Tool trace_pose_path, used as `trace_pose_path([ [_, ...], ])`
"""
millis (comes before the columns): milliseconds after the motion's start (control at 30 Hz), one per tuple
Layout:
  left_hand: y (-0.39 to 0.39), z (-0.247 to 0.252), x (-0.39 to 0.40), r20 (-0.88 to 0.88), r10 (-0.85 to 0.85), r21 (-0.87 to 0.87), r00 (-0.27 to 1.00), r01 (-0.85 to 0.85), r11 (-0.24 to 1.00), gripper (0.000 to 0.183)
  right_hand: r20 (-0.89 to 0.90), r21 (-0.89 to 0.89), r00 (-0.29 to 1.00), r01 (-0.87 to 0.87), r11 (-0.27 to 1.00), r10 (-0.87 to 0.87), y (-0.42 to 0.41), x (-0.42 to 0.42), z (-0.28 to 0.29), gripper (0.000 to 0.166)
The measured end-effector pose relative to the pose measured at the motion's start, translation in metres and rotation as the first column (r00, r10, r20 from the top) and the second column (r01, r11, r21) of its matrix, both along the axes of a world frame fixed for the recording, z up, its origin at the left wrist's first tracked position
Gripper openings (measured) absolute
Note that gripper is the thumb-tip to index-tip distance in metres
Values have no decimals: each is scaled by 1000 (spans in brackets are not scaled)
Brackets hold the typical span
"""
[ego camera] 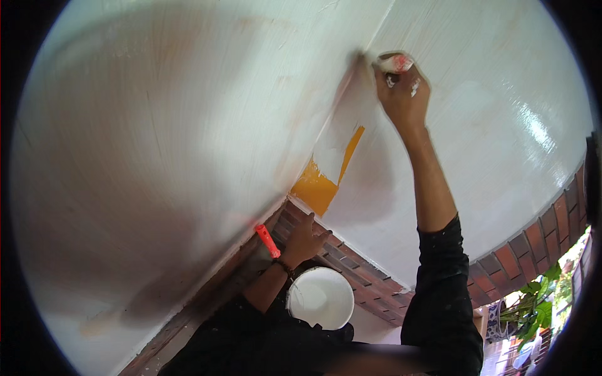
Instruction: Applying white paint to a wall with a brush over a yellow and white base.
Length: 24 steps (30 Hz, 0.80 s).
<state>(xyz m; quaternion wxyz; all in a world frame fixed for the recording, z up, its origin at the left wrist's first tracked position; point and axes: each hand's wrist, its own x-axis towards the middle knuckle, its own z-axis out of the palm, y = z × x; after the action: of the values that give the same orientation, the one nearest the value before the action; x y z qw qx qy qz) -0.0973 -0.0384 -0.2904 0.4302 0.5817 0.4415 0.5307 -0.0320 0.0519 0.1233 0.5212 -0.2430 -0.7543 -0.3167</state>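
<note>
My right hand [404, 94], spotted with white paint, is closed around a paintbrush [396, 63] with red and white marks, near the corner line of the white-painted wall [470, 117]. An orange-yellow patch [316, 188] of wall shows below it, with a thin strip rising to the right. My left hand [304, 239] rests by the brick edge under that patch, fingers apart. Beside it is a red tool handle [268, 240]; whether the hand touches it is unclear. A white bucket [321, 298] with pale contents is near my left wrist.
Brick trim [362, 277] runs below the right wall and curves up at the far right. Another painted wall surface [164, 141] fills the left side, meeting a brick edge. A leafy plant [536, 315] in a patterned pot [496, 322] stands at the lower right.
</note>
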Motion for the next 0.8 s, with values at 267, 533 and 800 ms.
trace_pose_path([
  [267,-9,5,-18,-3,-12,-75,1000,11,997,91,591,295,733,193,936,-337,-29,4,-36,32],
  [533,-29,5,-13,2,45,-28,999,-45,999,80,564,-285,826,190,940,4,-67,31,-179,24],
  [800,-39,8,-14,-189,61,-74,980,-76,994,91,206,-49,969,149,988,-135,-50,15,-17,18],
])
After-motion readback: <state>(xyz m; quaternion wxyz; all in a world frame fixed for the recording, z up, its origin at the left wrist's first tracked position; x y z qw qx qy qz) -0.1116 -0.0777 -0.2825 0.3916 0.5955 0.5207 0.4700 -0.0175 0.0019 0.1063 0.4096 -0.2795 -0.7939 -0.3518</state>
